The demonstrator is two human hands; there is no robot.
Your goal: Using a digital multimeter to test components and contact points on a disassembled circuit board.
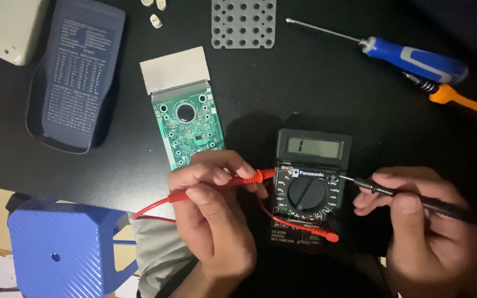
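The left hand (211, 209) pinches a red probe (244, 179), and the right hand (426, 221) grips a black probe (409, 197). Both tips sit over the grey meter (310, 187) on the black table (305, 94). A green circuit board (186, 118) lies near, and a blue stool (56, 248) stands below.

Red probe (244, 179) tip hidden behind left hand (213, 215) fingers. Circuit board (190, 129) lower edge covered by that hand. Orange tool (465, 103) cut off at right edge, beige case (6, 27) at top-left corner. Black probe (415, 200) rear lost under right hand (426, 232). Dark cover (75, 77) print too small to make out.
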